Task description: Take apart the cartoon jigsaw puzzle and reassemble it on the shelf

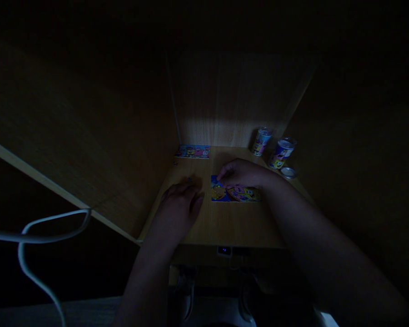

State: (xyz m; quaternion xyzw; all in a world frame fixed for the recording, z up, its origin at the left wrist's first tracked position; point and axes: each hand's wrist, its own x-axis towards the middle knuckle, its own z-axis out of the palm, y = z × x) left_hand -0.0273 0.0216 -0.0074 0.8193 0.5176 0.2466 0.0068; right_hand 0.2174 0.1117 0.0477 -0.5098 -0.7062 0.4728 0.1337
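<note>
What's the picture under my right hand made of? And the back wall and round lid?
The picture looks like printed card, flat and straight-edged; too dark to judge gloss. The back wall seems wood or wood-look board, matte, with faint grain streaks. The round lid may be metal or plastic; its pale rim catches light.

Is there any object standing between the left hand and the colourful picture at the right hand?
Nothing visible stands between the left hand and the colourful picture; only wooden surface shows there. The right hand hides part of the picture's far side.
</note>
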